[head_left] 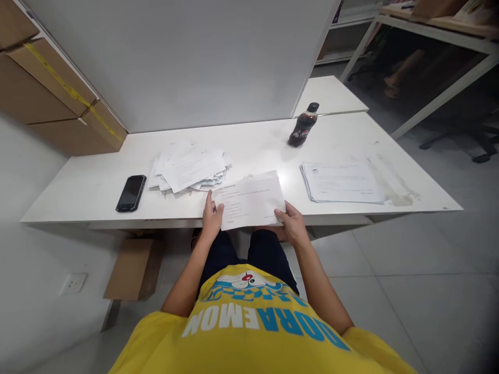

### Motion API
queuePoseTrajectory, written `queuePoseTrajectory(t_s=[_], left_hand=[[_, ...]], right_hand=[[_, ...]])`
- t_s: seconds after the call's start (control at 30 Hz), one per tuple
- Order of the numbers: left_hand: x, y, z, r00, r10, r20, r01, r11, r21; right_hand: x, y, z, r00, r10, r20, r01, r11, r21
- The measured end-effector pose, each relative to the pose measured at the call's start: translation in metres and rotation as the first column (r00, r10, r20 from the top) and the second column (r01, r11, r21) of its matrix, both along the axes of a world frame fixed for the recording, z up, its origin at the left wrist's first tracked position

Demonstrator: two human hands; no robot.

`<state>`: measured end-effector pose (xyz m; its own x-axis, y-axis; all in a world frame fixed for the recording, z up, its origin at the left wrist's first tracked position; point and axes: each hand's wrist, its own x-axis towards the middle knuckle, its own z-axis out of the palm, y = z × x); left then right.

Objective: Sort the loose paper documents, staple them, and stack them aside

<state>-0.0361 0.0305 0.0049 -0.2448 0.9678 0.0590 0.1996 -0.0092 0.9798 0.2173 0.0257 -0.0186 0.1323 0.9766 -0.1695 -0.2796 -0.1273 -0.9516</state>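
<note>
Between my two hands is a printed sheet of paper (pixel 251 200), held over the table's front edge; whether more sheets lie beneath it I cannot tell. My left hand (pixel 212 215) grips its left edge, thumb on top. At the lower right corner, my right hand (pixel 291 221) pinches it with the thumb above and fingers behind. A messy heap of papers (pixel 191 169) lies just beyond my left hand. To the right is a neater stack of printed sheets (pixel 343 182), apart from my right hand.
A black phone (pixel 131 193) lies at the left of the white table (pixel 265 148). A cola bottle (pixel 303 124) stands upright near the back. A grey panel (pixel 187 62) rises behind. Cardboard boxes (pixel 58 88) are stacked at left, another box (pixel 134 267) below. A person's leg (pixel 403 70) shows under another desk.
</note>
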Motion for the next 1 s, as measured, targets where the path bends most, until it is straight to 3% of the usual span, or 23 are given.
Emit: queuePoseTrajectory(t_s=[0.1,0.2,0.33,0.47,0.6,0.77,0.93,1.0], left_hand=[[-0.004,0.003,0.01,0.977,0.008,0.215,0.003,0.999,-0.051],[-0.005,0.007,0.019,0.968,0.035,0.248,-0.023,0.998,-0.05],[-0.004,0.014,0.027,0.978,0.09,0.187,-0.095,0.995,0.018],[-0.005,0.02,0.033,0.985,0.172,0.007,-0.169,0.959,0.228],[-0.005,0.027,0.024,0.969,0.197,-0.151,-0.137,0.932,0.335],[-0.004,0.031,0.004,0.974,0.079,-0.213,-0.018,0.961,0.275],[-0.005,0.027,-0.005,0.963,0.127,-0.239,-0.044,0.945,0.325],[-0.005,0.025,-0.005,0.953,0.12,-0.279,-0.022,0.943,0.332]], right_hand=[[-0.001,0.0,-0.001,0.998,-0.046,-0.035,0.046,0.999,-0.007],[-0.004,0.0,0.001,0.996,-0.067,-0.061,0.064,0.996,-0.06],[-0.003,-0.003,0.011,1.0,-0.03,0.003,0.03,0.998,-0.059],[0.004,-0.002,0.028,0.969,-0.069,0.237,0.045,0.993,0.106],[0.002,0.01,0.035,0.945,-0.129,0.302,0.043,0.96,0.276],[-0.014,0.023,0.027,0.958,-0.058,0.282,-0.026,0.958,0.285],[-0.014,0.015,0.039,0.943,-0.19,0.274,0.09,0.936,0.34],[-0.008,0.013,0.044,0.946,-0.175,0.273,0.076,0.938,0.338]])
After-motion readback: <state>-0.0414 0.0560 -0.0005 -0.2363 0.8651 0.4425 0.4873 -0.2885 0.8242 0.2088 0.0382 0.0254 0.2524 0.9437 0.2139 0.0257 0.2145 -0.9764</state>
